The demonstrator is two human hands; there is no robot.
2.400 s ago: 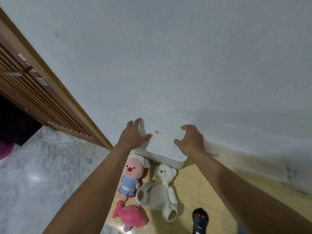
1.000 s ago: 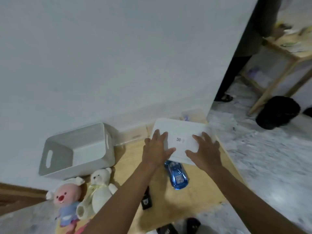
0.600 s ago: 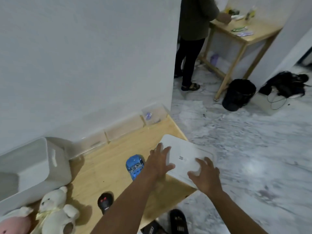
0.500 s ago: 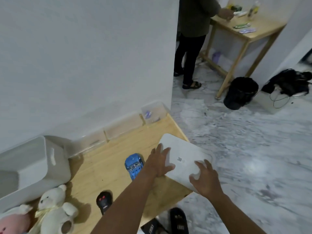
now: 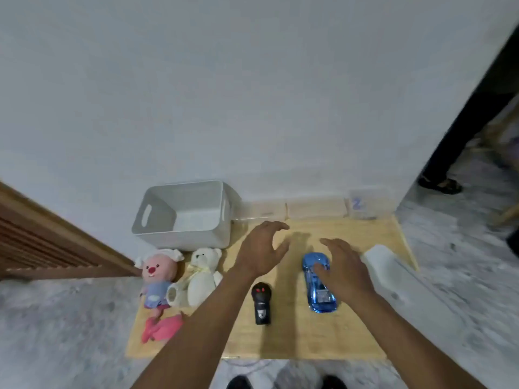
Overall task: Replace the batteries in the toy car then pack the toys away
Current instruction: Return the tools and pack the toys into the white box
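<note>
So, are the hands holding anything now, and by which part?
Nothing is held. The left hand and right hand are open; the right is over the blue car.

A board [image 5: 303,338] lies on the floor [image 5: 70,318] in the lower middle of the frame, its top edge against the wall [image 5: 252,94]. The open box [image 5: 182,217] sits at the board's upper left. Just below it the doll [image 5: 157,276] and the bear [image 5: 202,276] lie side by side, the doll on the left. A soft toy [image 5: 163,327] lies below the doll. The remote [image 5: 261,301] is in the middle and the toy car [image 5: 323,299] is to its right. The lid [image 5: 382,262] rests across the board's right edge. Small boxes [image 5: 314,207] line the wall.
</note>
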